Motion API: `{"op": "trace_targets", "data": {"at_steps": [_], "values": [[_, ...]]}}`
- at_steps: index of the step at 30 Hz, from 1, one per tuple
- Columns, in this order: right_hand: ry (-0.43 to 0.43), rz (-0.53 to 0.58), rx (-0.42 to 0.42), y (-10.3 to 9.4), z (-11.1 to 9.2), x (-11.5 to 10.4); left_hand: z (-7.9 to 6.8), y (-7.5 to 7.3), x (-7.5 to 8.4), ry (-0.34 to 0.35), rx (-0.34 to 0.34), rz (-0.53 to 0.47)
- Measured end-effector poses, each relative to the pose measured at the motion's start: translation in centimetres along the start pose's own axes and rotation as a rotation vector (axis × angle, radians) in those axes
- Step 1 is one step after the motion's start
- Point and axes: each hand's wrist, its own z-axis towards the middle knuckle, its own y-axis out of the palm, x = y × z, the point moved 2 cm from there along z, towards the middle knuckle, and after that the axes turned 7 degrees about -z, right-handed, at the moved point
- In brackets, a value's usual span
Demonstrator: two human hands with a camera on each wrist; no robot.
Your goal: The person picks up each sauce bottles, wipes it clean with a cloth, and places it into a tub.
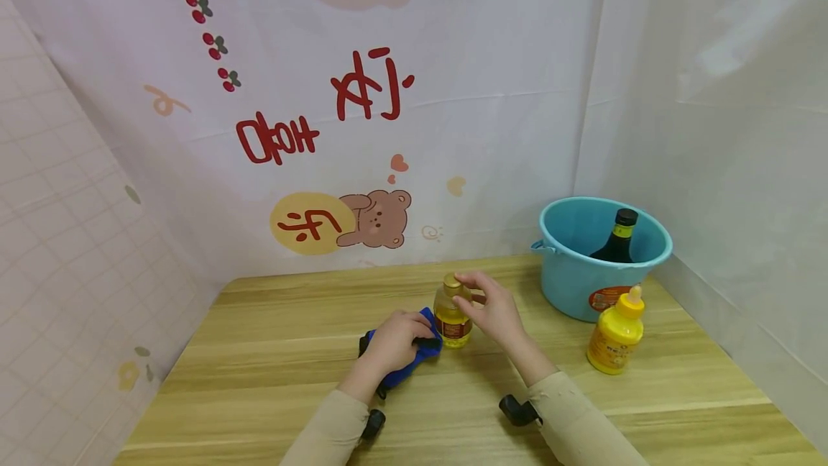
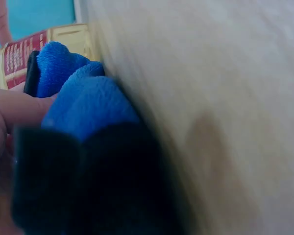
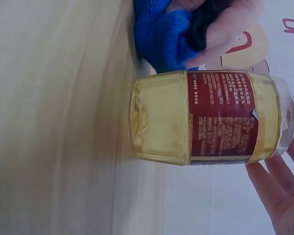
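A clear bottle of yellow cooking oil (image 1: 453, 326) with a gold cap stands upright near the middle of the table. My right hand (image 1: 497, 308) holds it by the neck, thumb on the near side and fingers up by the cap. In the right wrist view its dark red label (image 3: 221, 117) faces the camera, and the base is right at the tabletop. Just left of the bottle, my left hand (image 1: 396, 340) grips a bunched blue cloth (image 1: 404, 372) with black edging. Folds of blue cloth (image 2: 95, 100) reach close to the bottle in the left wrist view.
A light blue bucket (image 1: 569, 282) stands at the back right, with a dark bottle (image 1: 614, 244) with a black cap leaning inside. In front of it is a yellow squeeze bottle (image 1: 614, 336). A printed white sheet (image 1: 491, 164) hangs behind the wooden table (image 1: 272, 351).
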Motion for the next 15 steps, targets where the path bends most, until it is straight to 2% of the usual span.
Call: {"op": "trace_targets", "data": {"at_steps": [4, 8, 11, 15], "values": [[0.027, -0.058, 0.020, 0.0, 0.1, -0.5, 0.3, 0.2, 0.3, -0.011, -0.019, 0.074], [0.027, -0.144, 0.054, 0.1, 0.4, -1.0, 0.3, 0.2, 0.4, -0.019, -0.032, 0.091], [0.015, -0.192, 0.072, 0.2, 0.5, -1.1, 0.1, 0.0, 0.1, 0.001, -0.035, 0.060], [-0.004, -0.210, 0.073, 0.2, 0.6, -1.1, -0.4, -0.9, -0.5, 0.024, -0.005, -0.074]]}}
